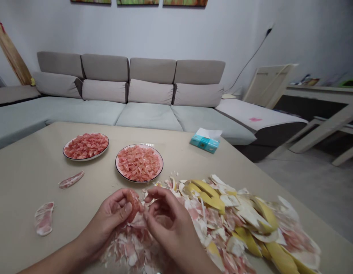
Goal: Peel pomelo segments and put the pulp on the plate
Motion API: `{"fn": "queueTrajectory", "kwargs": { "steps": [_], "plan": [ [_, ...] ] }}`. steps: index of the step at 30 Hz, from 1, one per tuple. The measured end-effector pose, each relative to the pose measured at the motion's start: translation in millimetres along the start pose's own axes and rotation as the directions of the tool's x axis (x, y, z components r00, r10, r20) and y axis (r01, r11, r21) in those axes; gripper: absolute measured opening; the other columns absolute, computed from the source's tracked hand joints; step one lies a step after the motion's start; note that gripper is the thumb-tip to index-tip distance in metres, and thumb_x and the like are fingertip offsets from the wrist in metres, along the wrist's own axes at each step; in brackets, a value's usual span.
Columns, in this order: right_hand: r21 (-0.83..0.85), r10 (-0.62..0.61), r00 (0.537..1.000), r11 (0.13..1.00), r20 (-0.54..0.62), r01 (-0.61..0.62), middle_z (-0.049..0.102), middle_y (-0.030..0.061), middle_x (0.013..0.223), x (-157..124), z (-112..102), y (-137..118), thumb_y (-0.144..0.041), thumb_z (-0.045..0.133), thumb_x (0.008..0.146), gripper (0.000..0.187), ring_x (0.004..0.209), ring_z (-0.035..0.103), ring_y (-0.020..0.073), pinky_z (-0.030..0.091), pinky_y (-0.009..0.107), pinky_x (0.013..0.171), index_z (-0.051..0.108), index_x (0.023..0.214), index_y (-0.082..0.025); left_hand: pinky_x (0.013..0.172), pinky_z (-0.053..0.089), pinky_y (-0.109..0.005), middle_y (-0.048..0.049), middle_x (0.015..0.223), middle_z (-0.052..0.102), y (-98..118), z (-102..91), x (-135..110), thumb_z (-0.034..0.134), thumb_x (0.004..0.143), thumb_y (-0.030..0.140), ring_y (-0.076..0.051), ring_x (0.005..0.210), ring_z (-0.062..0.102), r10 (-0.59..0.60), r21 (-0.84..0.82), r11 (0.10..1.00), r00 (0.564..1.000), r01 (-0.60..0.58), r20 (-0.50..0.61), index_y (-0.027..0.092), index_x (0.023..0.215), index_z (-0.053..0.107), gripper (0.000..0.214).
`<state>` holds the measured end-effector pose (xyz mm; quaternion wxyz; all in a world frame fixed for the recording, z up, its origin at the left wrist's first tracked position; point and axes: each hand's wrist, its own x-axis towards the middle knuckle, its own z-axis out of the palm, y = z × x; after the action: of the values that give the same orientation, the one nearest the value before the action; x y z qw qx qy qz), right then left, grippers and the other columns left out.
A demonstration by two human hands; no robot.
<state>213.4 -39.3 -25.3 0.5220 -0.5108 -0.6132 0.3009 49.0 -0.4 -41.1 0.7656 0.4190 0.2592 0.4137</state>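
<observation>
A peeled pink pomelo segment is held between the thumb and fingers of my left hand. Close on its right, my right hand is curled with thumb and fingertips pinched near the segment's edge; what lies between those tips is too small to make out. Below both hands spreads a pile of membrane scraps. Two segments with their whitish skin still on, a thin one and a wider one, lie on the table to the left.
Two plates heaped with pink pulp stand farther back, one at left and one in the middle. Yellow-and-white pomelo peel covers the table's right side. A blue tissue pack sits near the back edge, before a sofa.
</observation>
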Motion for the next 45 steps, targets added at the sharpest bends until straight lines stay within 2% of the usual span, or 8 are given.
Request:
{"fn": "queueTrajectory", "kwargs": {
  "steps": [5,18,26,31,35,38,42,45],
  "plan": [
    [-0.117,-0.247,0.968,0.963,-0.03,0.242,0.07,0.0055,0.09,0,-4,0,-0.015,0.062,0.084,0.013,0.086,0.065,0.0198,0.053,0.033,0.077,0.07,0.093,-0.022,0.068,0.042,-0.022,-0.0001,0.078,0.053,-5,-1.9,-1,0.07,0.082,0.029,-0.013,0.074,0.05,0.012,0.078,0.997,1.0,-0.013,0.015,0.017,0.084,0.06,0.015],
    [-0.489,-0.573,0.818,0.699,0.052,0.521,0.069,0.0062,0.075,-3,-5,5,-0.007,0.056,0.084,0.012,0.069,0.061,0.0183,0.049,0.033,0.067,0.063,0.086,-0.017,0.064,0.04,-0.021,-0.0033,0.078,0.06,-8,-5.2,-2,0.07,0.082,0.032,-0.013,0.07,0.052,-0.083,0.151,0.986,0.995,0.073,0.056,0.014,0.093,0.066,0.021],
    [-0.409,-0.435,0.9,0.819,0.016,0.403,0.064,0.0045,0.076,-2,-8,8,-0.01,0.054,0.083,0.011,0.07,0.058,0.0189,0.045,0.032,0.066,0.061,0.083,-0.018,0.053,0.042,-0.019,-0.0064,0.077,0.062,-2,0.2,-3,0.064,0.085,0.027,-0.012,0.063,0.056,-0.219,-0.052,0.973,0.968,0.227,0.126,0.012,0.097,0.066,0.019],
    [-0.308,-0.367,0.93,0.882,0.029,0.358,0.063,0.0073,0.091,0,-9,3,-0.007,0.049,0.082,0.021,0.083,0.06,0.0194,0.046,0.032,0.072,0.065,0.089,-0.019,0.048,0.041,-0.017,-0.0059,0.077,0.063,3,2.6,-3,0.068,0.082,0.032,-0.011,0.059,0.056,-0.271,-0.089,0.957,0.96,0.277,0.074,0.014,0.099,0.067,0.024],
    [-0.289,-0.211,0.974,0.93,0.087,0.227,0.056,0.0033,0.074,2,-11,0,-0.016,0.054,0.084,0.026,0.068,0.055,0.0157,0.042,0.028,0.061,0.051,0.059,-0.019,0.056,0.044,-0.018,-0.002,0.075,0.062,0,-1.0,0,0.074,0.077,0.03,-0.012,0.064,0.056,-0.12,0.117,0.986,0.993,0.118,0.009,0.017,0.087,0.069,0.018],
    [-0.28,-0.175,0.982,0.942,0.066,0.187,0.051,0.0012,0.07,4,-13,1,-0.012,0.052,0.081,0.027,0.066,0.052,0.0149,0.039,0.026,0.059,0.039,0.058,-0.02,0.07,0.047,-0.022,-0.0022,0.081,0.066,-3,-4.8,1,0.077,0.073,0.028,-0.016,0.077,0.06,0.011,0.352,0.936,0.999,0.004,-0.04,0.018,0.085,0.072,0.016],
    [-0.291,-0.118,0.989,0.947,0.084,0.138,0.053,0.0004,0.072,6,-16,3,-0.009,0.052,0.074,0.016,0.067,0.051,0.0149,0.038,0.025,0.06,0.043,0.067,-0.02,0.079,0.048,-0.028,-0.0043,0.088,0.07,-3,-5.8,1,0.076,0.072,0.025,-0.021,0.087,0.062,0.017,0.485,0.874,0.998,0.018,-0.068,0.018,0.089,0.073,0.018],
    [-0.319,-0.04,0.989,0.944,0.141,0.084,0.047,-0.0028,0.059,7,-19,2,-0.018,0.054,0.082,0.03,0.055,0.045,0.0118,0.032,0.023,0.053,0.038,0.057,-0.02,0.08,0.049,-0.029,-0.0048,0.09,0.071,0,-3.9,-1,0.073,0.075,0.023,-0.021,0.088,0.064,0.0,0.55,0.834,0.998,0.034,-0.062,0.018,0.089,0.073,0.015]
  ]
}}
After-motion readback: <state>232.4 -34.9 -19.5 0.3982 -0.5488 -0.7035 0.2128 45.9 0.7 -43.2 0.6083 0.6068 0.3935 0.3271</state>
